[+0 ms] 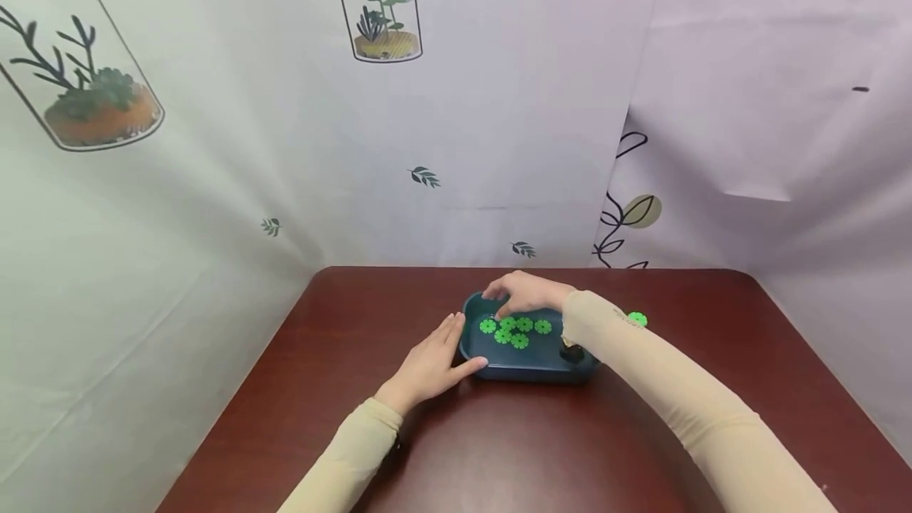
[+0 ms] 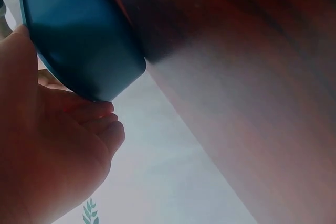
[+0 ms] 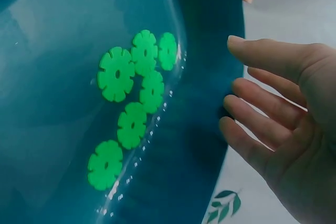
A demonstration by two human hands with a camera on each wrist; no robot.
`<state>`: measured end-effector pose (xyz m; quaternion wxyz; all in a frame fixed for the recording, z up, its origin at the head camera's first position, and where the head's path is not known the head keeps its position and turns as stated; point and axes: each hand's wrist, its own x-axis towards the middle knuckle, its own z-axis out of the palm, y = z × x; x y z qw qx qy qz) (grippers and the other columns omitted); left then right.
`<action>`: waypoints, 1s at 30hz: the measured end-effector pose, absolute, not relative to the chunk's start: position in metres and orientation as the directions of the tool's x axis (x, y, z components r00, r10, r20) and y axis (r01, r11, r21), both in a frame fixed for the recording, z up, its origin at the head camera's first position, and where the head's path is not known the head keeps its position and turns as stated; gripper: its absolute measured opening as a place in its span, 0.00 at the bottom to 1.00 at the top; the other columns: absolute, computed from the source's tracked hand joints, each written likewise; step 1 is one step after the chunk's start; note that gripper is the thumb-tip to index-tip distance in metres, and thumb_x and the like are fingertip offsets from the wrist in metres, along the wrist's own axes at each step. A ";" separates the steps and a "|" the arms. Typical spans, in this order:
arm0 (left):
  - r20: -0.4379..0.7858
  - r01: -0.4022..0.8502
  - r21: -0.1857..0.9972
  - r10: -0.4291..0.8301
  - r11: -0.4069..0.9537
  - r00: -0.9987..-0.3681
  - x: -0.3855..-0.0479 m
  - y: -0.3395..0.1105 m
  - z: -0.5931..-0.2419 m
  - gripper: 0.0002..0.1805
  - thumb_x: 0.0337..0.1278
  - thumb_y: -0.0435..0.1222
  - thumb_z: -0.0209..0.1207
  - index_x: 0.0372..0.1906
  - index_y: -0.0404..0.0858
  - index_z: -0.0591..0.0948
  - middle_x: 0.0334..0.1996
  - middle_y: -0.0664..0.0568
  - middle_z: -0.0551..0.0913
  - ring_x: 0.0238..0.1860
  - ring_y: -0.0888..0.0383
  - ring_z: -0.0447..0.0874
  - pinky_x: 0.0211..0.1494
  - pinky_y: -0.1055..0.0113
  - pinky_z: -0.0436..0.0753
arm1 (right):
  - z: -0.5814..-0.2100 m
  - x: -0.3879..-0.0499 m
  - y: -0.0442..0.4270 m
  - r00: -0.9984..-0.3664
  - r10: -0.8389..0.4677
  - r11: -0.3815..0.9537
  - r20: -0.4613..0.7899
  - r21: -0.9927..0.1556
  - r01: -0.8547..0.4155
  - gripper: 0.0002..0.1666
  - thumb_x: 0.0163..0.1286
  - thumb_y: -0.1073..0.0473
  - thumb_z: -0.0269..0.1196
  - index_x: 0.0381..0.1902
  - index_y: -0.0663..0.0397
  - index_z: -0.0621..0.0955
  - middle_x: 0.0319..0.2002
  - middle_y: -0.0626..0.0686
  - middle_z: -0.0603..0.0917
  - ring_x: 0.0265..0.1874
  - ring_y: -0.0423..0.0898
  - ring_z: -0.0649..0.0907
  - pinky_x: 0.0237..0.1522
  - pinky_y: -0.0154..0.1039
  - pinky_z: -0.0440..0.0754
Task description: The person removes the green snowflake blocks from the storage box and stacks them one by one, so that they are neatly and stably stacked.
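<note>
A dark teal tray [image 1: 530,374] stands on the table with several green notched discs [image 1: 520,340] on its floor. In the right wrist view the discs [image 3: 116,74] lie in a loose cluster near one wall. My left hand [image 1: 430,366] rests against the tray's left end, thumb on the front rim and fingers along the side; the left wrist view shows this hand [image 2: 63,140] touching the tray's outer wall [image 2: 84,35]. Over the back left part of the tray is my right hand [image 1: 527,292]. Its fingers [image 3: 257,108] are loosely bent, with nothing seen between them.
One more green disc [image 1: 637,319] lies on the brown table [image 1: 342,339], right of the tray and beside my right sleeve [image 1: 663,378]. A dark round thing [image 1: 572,353] shows near the right sleeve's cuff. Behind the table hangs a pale printed cloth [image 1: 499,141].
</note>
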<state>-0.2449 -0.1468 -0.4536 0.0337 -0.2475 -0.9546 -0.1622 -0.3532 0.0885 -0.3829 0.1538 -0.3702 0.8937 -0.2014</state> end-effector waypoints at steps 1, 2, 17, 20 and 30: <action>0.142 0.484 0.291 0.463 0.825 -0.875 -0.244 -0.146 -0.454 0.55 0.65 0.71 0.45 0.79 0.31 0.56 0.78 0.42 0.57 0.79 0.50 0.51 0.75 0.54 0.64 | -0.386 -0.354 0.087 -0.675 -0.725 0.647 -0.140 -0.476 -0.596 0.29 0.66 0.59 0.71 0.64 0.55 0.79 0.59 0.55 0.82 0.59 0.53 0.81 0.59 0.49 0.79; 0.143 0.486 0.290 0.465 0.824 -0.874 -0.244 -0.146 -0.455 0.55 0.64 0.71 0.45 0.79 0.32 0.56 0.78 0.42 0.58 0.79 0.50 0.51 0.74 0.54 0.64 | -0.388 -0.354 0.086 -0.671 -0.725 0.650 -0.154 -0.475 -0.593 0.29 0.66 0.60 0.71 0.64 0.56 0.79 0.59 0.55 0.83 0.58 0.52 0.81 0.59 0.48 0.79; 0.191 0.512 0.235 0.477 0.826 -0.858 -0.248 -0.147 -0.452 0.53 0.64 0.71 0.46 0.78 0.33 0.60 0.78 0.42 0.58 0.79 0.51 0.52 0.74 0.55 0.65 | -0.409 -0.365 0.061 -0.656 -0.695 0.705 -0.293 -0.453 -0.546 0.28 0.64 0.62 0.72 0.62 0.57 0.81 0.56 0.54 0.84 0.57 0.50 0.82 0.57 0.46 0.81; 0.197 0.519 0.227 0.483 0.824 -0.853 -0.251 -0.146 -0.450 0.53 0.64 0.71 0.47 0.78 0.34 0.61 0.78 0.43 0.57 0.79 0.51 0.51 0.73 0.55 0.66 | -0.407 -0.365 0.062 -0.652 -0.692 0.712 -0.309 -0.442 -0.546 0.30 0.63 0.63 0.72 0.64 0.56 0.80 0.56 0.55 0.84 0.57 0.50 0.82 0.57 0.45 0.81; 0.187 0.509 0.240 0.476 0.826 -0.860 -0.247 -0.147 -0.452 0.53 0.64 0.70 0.48 0.77 0.32 0.61 0.77 0.41 0.59 0.79 0.50 0.52 0.75 0.55 0.64 | -0.410 -0.359 0.055 -0.645 -0.667 0.744 -0.374 -0.377 -0.552 0.16 0.61 0.63 0.74 0.47 0.47 0.85 0.40 0.44 0.82 0.40 0.41 0.79 0.47 0.40 0.82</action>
